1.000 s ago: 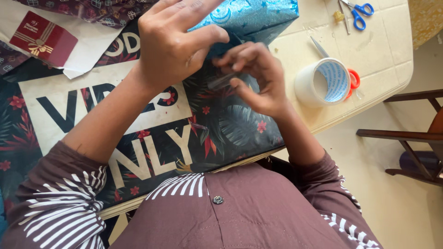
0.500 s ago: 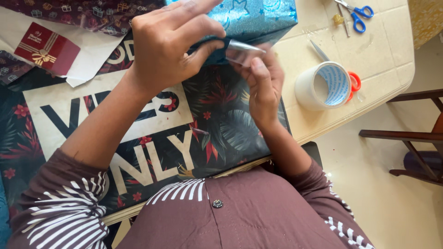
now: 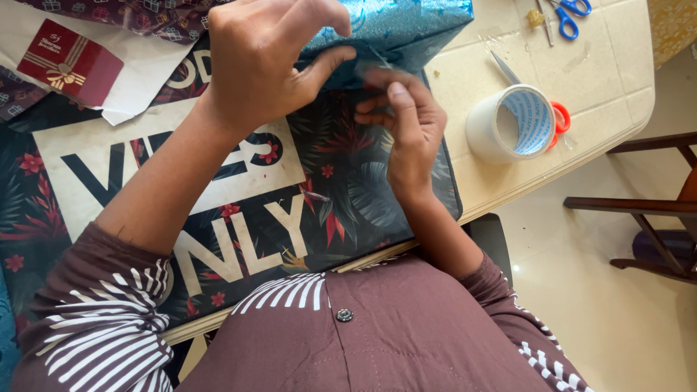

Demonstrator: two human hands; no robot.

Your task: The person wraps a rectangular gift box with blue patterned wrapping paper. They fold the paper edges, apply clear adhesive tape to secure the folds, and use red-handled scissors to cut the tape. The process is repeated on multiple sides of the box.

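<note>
Two hands meet at one blue wrapped parcel (image 3: 396, 25): the left hand (image 3: 265, 62) pinches its near fold; the right hand (image 3: 406, 127) presses fingertips there (both touching it); its long axis runs left-right; one tape roll (image 3: 512, 123) and two scissors (image 3: 570, 11) lie rightward.

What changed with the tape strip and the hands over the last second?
The right hand carried the clear tape strip from the mat up to the blue wrapped box, pressing it at the fold. The left hand stayed clamped on the box; tape roll and scissors unmoved.
</note>
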